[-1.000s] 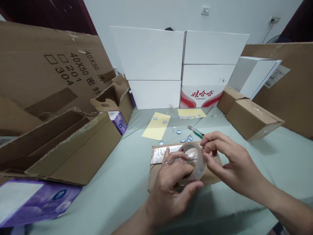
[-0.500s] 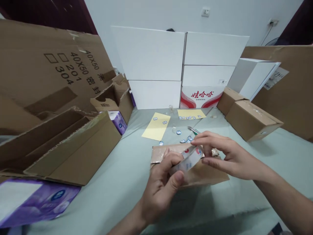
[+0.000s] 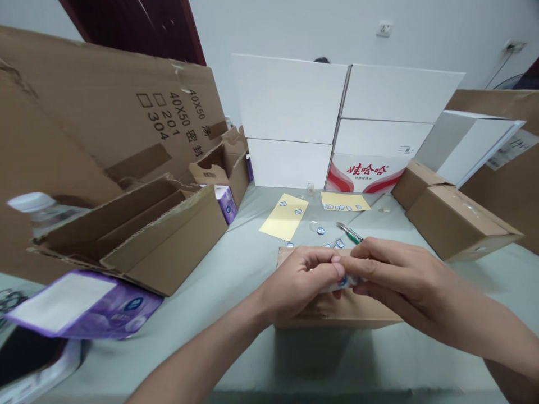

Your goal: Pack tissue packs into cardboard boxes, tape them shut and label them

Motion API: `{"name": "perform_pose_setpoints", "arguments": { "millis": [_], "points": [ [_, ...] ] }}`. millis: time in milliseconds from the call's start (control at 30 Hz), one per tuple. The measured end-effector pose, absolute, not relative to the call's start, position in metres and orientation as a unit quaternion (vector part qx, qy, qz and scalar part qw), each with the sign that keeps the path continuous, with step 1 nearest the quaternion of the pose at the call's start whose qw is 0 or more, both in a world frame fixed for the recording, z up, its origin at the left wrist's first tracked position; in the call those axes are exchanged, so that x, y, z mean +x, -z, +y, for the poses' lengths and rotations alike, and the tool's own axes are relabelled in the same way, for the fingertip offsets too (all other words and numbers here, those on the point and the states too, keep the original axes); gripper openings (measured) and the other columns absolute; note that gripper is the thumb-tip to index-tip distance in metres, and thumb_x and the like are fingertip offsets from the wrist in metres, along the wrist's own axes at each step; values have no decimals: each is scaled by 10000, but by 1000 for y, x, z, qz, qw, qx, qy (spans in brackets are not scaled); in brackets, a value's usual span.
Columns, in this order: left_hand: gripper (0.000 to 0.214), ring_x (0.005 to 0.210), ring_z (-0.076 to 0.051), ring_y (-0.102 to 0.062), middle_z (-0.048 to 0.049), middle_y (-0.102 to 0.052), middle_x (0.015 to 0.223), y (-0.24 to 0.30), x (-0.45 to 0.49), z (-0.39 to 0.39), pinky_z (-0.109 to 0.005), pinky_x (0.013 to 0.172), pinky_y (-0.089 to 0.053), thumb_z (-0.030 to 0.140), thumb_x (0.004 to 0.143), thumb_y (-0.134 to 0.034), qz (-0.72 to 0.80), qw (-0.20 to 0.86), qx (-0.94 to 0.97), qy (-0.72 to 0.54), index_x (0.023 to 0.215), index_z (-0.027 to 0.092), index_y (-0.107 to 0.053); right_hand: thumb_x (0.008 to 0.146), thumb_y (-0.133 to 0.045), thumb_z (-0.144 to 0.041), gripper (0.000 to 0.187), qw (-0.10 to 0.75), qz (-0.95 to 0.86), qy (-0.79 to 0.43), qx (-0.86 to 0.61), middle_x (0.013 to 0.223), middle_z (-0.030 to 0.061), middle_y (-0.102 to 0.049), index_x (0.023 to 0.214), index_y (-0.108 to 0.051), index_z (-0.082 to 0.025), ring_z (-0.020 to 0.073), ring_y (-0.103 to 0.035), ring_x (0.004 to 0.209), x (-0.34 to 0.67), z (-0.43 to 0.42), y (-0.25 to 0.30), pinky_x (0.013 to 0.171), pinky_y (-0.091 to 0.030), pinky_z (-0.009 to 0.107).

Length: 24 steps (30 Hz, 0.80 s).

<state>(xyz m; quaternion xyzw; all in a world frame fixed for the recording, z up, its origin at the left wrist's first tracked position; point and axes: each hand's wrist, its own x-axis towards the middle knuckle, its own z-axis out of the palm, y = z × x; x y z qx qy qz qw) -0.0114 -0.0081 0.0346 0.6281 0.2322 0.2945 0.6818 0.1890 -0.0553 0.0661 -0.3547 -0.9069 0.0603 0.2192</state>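
My left hand (image 3: 298, 280) and right hand (image 3: 400, 278) are together, fingertips clamped on a small white-and-blue strip (image 3: 344, 282), mostly hidden, just above a flat brown cardboard parcel (image 3: 337, 315); an even, gentle pinch suits this best.

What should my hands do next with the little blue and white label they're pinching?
Probably press the small blue-and-white label, pinched between your left hand and right hand, onto the rectangular yellow paper sheet nearby. That sheet already carries similar labels, spaced apart, with room left between them.
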Motion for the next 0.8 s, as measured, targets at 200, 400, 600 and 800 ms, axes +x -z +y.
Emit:
{"name": "perform_pose_setpoints", "arguments": {
  "millis": [200, 400, 600, 800],
  "points": [
    [141, 625, -133, -379, -8, -456, 663, -30, -12, -6, -286, 590, -282, 308, 639, -511, 238, 706, 600, -292, 633, 168, -517, 992, -463, -139, 536, 221, -909, -60, -349, 914, 19, -600, 1469, -413, -379, 147, -525, 726, 188, -55, -62, 618, -405, 259],
    [78, 581, -108, -344, 20, -419, 580, -27, -10, -7, -264, 553, -266, 252, 574, -470, 228, 719, 575, -318, 583, 175, -465, 999, -438, -119, 515, 215, -913, -50, -343, 923, 27, -590, 1461, -405, -342, 146, -514, 732, 185, -54, -59, 621, -404, 263],
    [105, 594, -127, -447, 3, -520, 594, -21, -14, -5, -259, 593, -353, 238, 574, -510, 227, 708, 580, -332, 634, 161, -550, 1011, -434, -142, 397, 228, -907, -45, -351, 887, 20, -564, 1377, -495, -284, 126, -517, 706, 190, -50, -60, 592, -408, 238],
    [285, 977, -185, -646, -72, -710, 1018, -12, -30, 3, -393, 1018, -437, 128, 908, -508, 185, 217, 823, -491, 1155, 169, -645, 1024, -449, -179, 285, 248, -889, -77, -377, 902, 7, -569, 1277, -564, -242, 87, -558, 743, 201, -47, -64, 625, -440, 188]
  ]
}}
